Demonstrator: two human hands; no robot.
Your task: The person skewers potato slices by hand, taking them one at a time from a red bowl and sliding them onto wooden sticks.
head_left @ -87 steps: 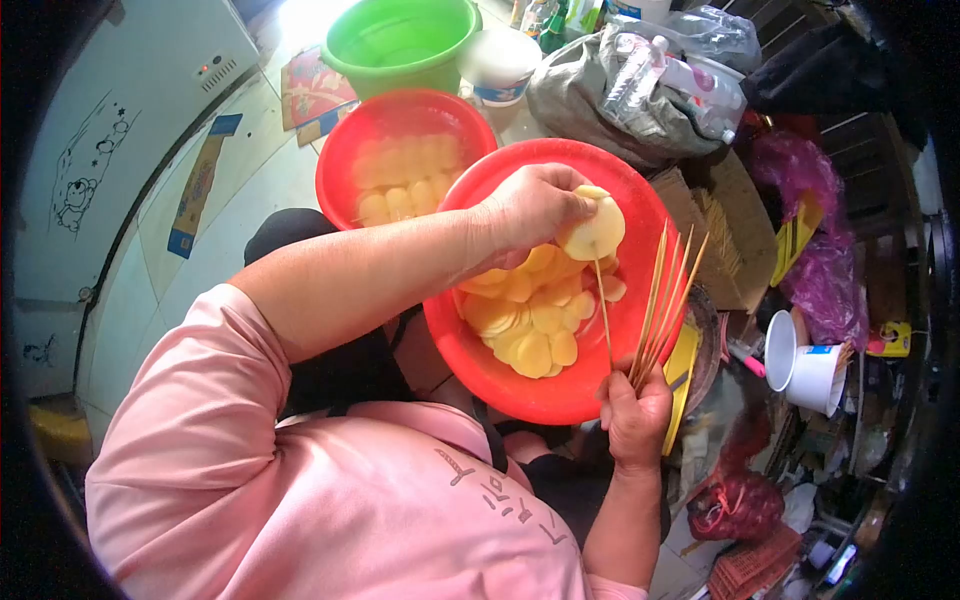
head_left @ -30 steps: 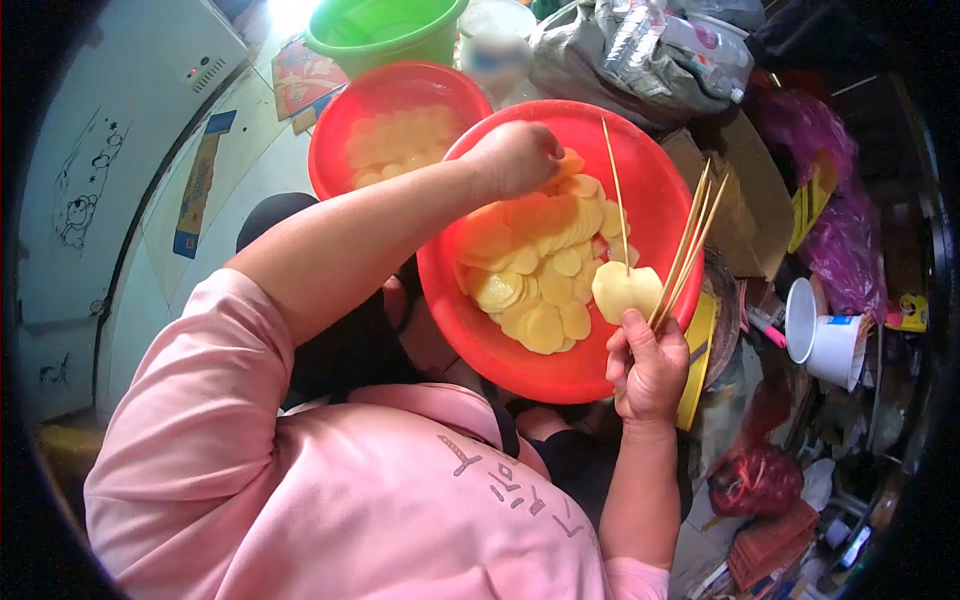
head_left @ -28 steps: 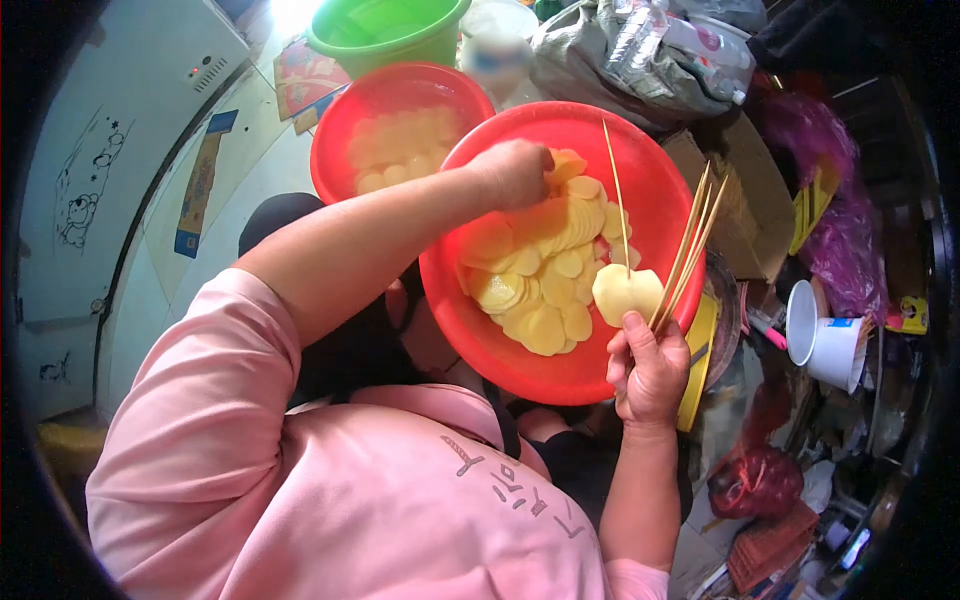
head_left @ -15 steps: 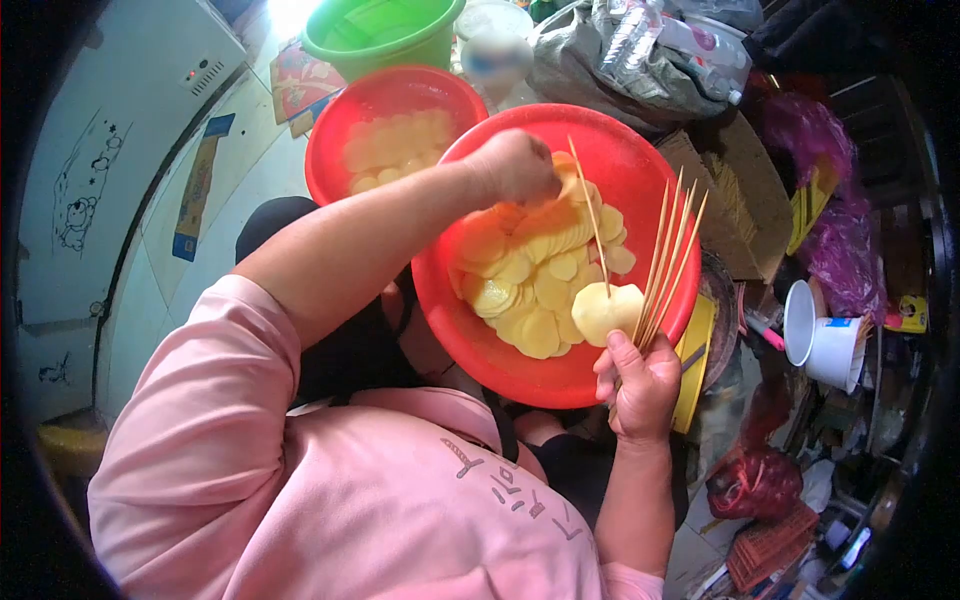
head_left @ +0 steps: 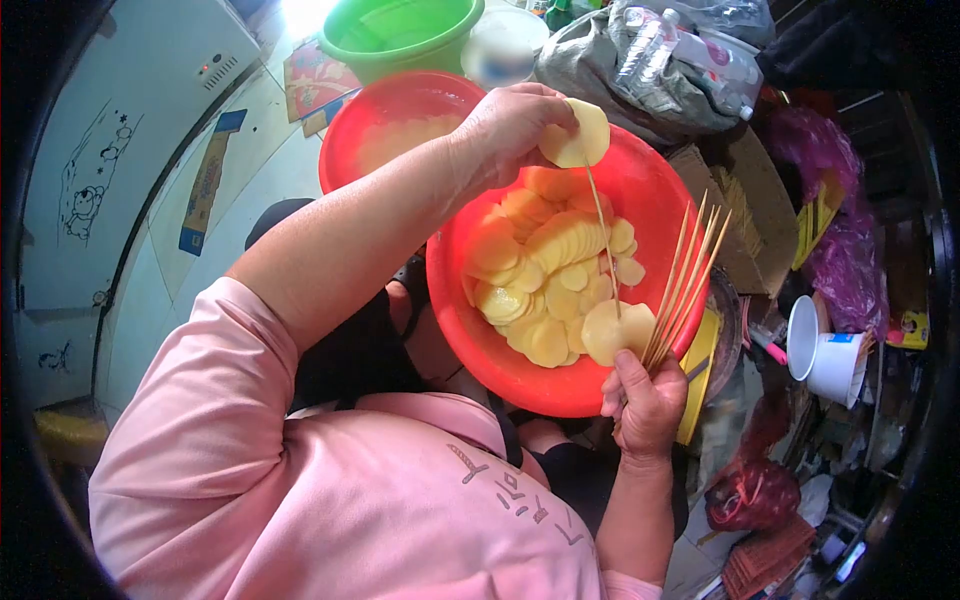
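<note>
My left hand (head_left: pixel 520 135) pinches a round, pale yellow potato slice (head_left: pixel 582 135) above the far part of a large red basin (head_left: pixel 500 368). From that slice a thin wooden skewer (head_left: pixel 601 215) runs down toward my right hand (head_left: pixel 648 402). Lower on the skewer sits another potato slice (head_left: pixel 612 332), right by my right thumb. Closed fingers of my right hand grip a fanned bunch of wooden skewers (head_left: pixel 688 285), tips pointing up. Many potato slices (head_left: pixel 560 240) lie overlapping in the basin under both hands.
Behind my left forearm stands a second red basin (head_left: pixel 345 135) with slices, and beyond it a green tub (head_left: pixel 400 45). A grey sack (head_left: pixel 600 75) with plastic bottles and a cardboard box (head_left: pixel 765 215) are at the right. White tubs (head_left: pixel 835 365) lie farther right.
My left hand has risen from the slices in the basin with a potato slice, now at the skewer's upper end. My right hand keeps its skewers. The view has shifted slightly.
</note>
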